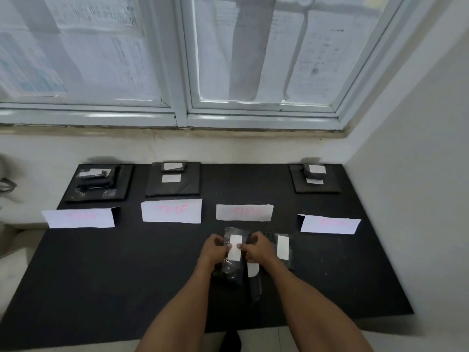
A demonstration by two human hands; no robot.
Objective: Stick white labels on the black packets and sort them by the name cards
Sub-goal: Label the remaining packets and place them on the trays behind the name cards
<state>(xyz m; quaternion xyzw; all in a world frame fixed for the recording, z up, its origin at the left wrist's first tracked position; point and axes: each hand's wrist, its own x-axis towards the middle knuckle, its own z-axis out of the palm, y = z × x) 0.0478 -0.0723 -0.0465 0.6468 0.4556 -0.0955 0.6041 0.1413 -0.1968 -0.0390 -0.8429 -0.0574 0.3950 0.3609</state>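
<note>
With left hand (215, 246) and right hand (256, 246), gripping glossy black plastic packet (228, 271) by both sides and pressing white rectangular paper label (235, 243) flat with thumbs (likely to bond it evenly); kept low at dark matte surface (127, 262), just before third white paper name card (245, 212)

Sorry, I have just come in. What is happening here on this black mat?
A person is labelling packets. The left hand and the right hand grip the sides of a black packet, with both thumbs at its white label. Another labelled packet lies just to its right on the black mat. Four name cards stand in a row. Labelled packets already lie on black pads behind three of them, and nothing lies behind the third from the left.
</note>
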